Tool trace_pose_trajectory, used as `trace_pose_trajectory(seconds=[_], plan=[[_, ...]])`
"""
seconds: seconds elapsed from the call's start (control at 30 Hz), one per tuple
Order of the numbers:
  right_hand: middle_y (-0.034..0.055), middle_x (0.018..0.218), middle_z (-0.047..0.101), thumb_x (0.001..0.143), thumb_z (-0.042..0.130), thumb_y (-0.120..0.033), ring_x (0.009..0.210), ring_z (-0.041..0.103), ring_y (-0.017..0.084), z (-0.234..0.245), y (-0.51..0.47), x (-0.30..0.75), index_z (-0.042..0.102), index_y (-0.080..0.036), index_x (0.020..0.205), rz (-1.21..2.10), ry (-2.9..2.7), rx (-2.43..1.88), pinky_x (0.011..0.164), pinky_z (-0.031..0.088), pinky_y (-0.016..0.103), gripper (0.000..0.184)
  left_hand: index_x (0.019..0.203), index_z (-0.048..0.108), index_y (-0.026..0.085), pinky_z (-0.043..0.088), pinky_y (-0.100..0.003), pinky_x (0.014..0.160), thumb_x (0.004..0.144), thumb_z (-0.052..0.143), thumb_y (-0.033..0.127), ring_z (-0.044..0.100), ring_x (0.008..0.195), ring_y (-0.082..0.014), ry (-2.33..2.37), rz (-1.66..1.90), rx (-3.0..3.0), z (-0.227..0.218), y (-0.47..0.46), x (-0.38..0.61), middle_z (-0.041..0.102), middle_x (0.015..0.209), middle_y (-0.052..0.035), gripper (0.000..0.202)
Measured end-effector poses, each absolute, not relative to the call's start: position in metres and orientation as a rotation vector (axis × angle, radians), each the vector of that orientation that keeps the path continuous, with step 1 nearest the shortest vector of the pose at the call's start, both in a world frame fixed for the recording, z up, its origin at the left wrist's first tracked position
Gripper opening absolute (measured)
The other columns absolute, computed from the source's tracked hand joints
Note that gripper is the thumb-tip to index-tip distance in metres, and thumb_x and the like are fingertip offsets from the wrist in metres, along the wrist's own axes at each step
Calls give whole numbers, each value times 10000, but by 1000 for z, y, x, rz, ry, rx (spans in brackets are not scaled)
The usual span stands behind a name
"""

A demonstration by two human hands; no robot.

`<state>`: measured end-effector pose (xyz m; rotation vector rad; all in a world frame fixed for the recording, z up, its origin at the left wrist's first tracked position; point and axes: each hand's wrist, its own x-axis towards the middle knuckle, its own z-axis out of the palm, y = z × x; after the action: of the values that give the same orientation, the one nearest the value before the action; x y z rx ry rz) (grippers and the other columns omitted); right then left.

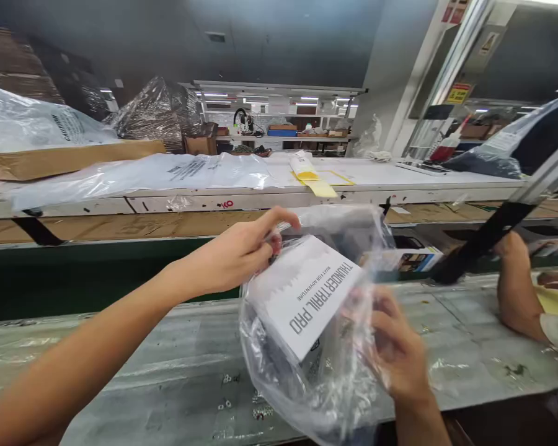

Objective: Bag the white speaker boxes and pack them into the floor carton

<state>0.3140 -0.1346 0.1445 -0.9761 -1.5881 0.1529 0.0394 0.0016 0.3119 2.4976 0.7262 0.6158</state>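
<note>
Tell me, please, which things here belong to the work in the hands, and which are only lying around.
Seemingly in use:
- clear plastic bag, between the left hand and right hand
- white item printed THUNDER TRAIL PRO, apparently inside the bag

Apparently just lying about:
- printed plastic sheeting on the shelf
- yellow-edged roll
- blue bin, far back

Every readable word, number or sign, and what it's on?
"THUNDER TRAIL PRO" on the white printed item
"BUILT FOR ADVENTURE" on the same item
Red marking on the shelf edge: unclear
Too small or blurred: print on left bag, white plastic sheet; yellow sign; triangle label; red signs
</note>
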Motion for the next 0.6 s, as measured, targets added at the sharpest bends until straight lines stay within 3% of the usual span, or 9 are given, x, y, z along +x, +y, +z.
trace_pose_trajectory(seconds=[0.07, 0.17, 0.23, 0.27, 0.4, 0.5, 0.6], plan=[[124, 1492, 608, 1020, 700, -414, 1420, 529, 366, 158, -112, 299, 733, -315, 1418, -172, -1748, -992, 1181, 468, 578, 411, 1063, 687, 233, 444, -304, 711, 1054, 422, 261, 619, 756, -167, 731, 559, 2584, 312, -8, 55, 684, 895, -11, 267], [160, 1681, 459, 1089, 569, -434, 1598, 342, 408, 163, -89, 275, 549, -260, 1608, -266, -1914, -1012, 1294, 280, 705, 548, 748, 614, 209, 381, -338, 632, 1070, 440, 545, 587, 669, -192, 923, 341, 2599, 310, -14, 74, 672, 756, -46, 497], [156, 1663, 495, 1090, 540, -324, 1598, 377, 397, 159, -81, 267, 564, -254, 1584, -224, -1911, -977, 1311, 227, 734, 499, 700, 572, 216, 331, -347, 578, 994, 507, 735, 546, 592, -190, 1061, 202, 2570, 309, -9, 82, 641, 678, -48, 601], [141, 1612, 553, 1078, 531, -258, 1563, 443, 379, 156, -79, 265, 616, -262, 1526, -186, -1862, -928, 1307, 256, 722, 457, 687, 559, 218, 310, -345, 562, 944, 572, 772, 524, 572, -181, 1067, 151, 2573, 309, -4, 84, 619, 651, -37, 611], [71, 1282, 721, 999, 536, -124, 1294, 664, 299, 141, -76, 269, 801, -274, 1132, -122, -1341, -743, 1153, 487, 581, 332, 664, 470, 220, 280, -307, 536, 921, 731, 520, 438, 542, -120, 779, 108, 2481, 309, 15, 80, 475, 590, 43, 474], [73, 1113, 741, 927, 638, -153, 1144, 682, 284, 123, -76, 271, 810, -238, 924, -173, -1025, -791, 1091, 489, 549, 192, 682, 345, 240, 294, -268, 487, 920, 708, 269, 386, 470, -78, 678, 323, 2133, 309, 15, 65, 363, 564, 88, 435], [83, 1042, 736, 918, 717, -209, 1077, 675, 282, 102, -77, 267, 801, -213, 862, -101, -1006, -899, 1028, 491, 521, 101, 685, 291, 252, 267, -220, 451, 862, 715, 113, 337, 422, -36, 706, 614, 1879, 312, 3, 37, 294, 558, 115, 481]])
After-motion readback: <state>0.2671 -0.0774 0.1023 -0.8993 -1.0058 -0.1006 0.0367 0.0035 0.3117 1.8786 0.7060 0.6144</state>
